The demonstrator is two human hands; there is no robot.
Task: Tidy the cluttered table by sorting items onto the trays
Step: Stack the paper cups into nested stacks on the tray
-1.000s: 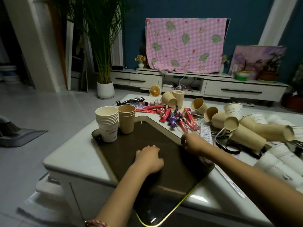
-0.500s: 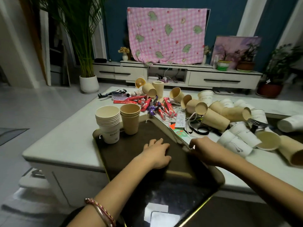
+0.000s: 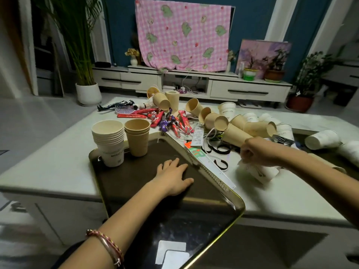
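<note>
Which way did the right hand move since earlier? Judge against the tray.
Yes: the right hand went right, off the tray, onto a white cup.

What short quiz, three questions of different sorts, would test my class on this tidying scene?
1. True or false: the left hand lies flat on the dark tray.
2. The two upright cup stacks stand: A) on the tray's far corner; B) on the floor; C) on the TV cabinet.
3. Fill in: the white stack holds ___ cups than the brown stack.
Key: 1 true; 2 A; 3 more.
</note>
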